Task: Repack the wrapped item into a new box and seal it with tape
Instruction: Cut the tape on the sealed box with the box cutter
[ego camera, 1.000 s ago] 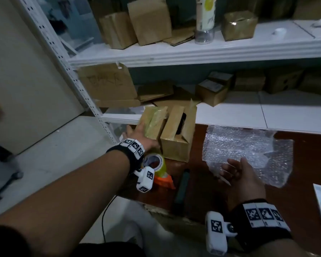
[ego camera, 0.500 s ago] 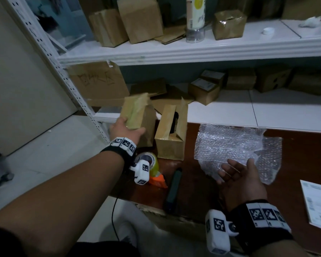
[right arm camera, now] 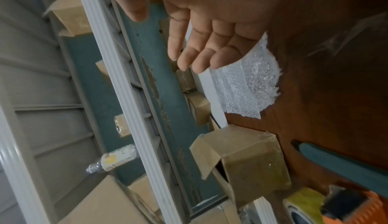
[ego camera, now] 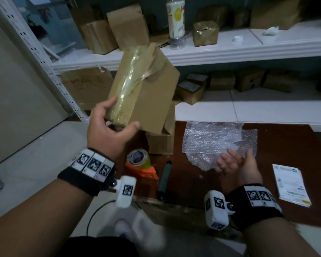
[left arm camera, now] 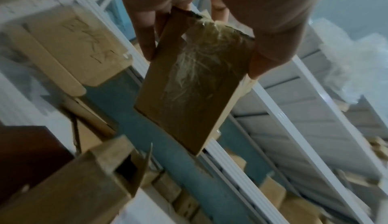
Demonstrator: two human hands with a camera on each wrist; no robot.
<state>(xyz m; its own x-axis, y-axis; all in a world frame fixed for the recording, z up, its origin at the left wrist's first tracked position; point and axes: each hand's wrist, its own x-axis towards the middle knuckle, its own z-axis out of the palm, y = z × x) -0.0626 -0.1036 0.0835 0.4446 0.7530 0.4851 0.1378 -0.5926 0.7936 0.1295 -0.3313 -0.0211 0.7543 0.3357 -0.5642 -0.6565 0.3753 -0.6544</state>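
My left hand (ego camera: 113,125) grips the lower end of a flattened cardboard box (ego camera: 143,86) with old tape on it, and holds it tilted in the air above the table's left end. The wrist view shows the same flattened box (left arm camera: 195,84) pinched between thumb and fingers. A second cardboard box (ego camera: 161,140) stands on the table behind it, flaps up. The bubble-wrapped item (ego camera: 217,141) lies on the brown table (ego camera: 285,164). My right hand (ego camera: 235,162) hovers open, palm up, at its near edge.
An orange tape dispenser (ego camera: 141,164) with a yellowish roll and a dark green knife (ego camera: 164,180) lie near the table's front edge. A paper label (ego camera: 289,184) lies at the right. White shelves (ego camera: 230,51) behind hold several cardboard boxes and a bottle (ego camera: 175,21).
My left hand has lifted the flattened box from beside the standing box and raised it toward me. My right hand stays at the bubble wrap.
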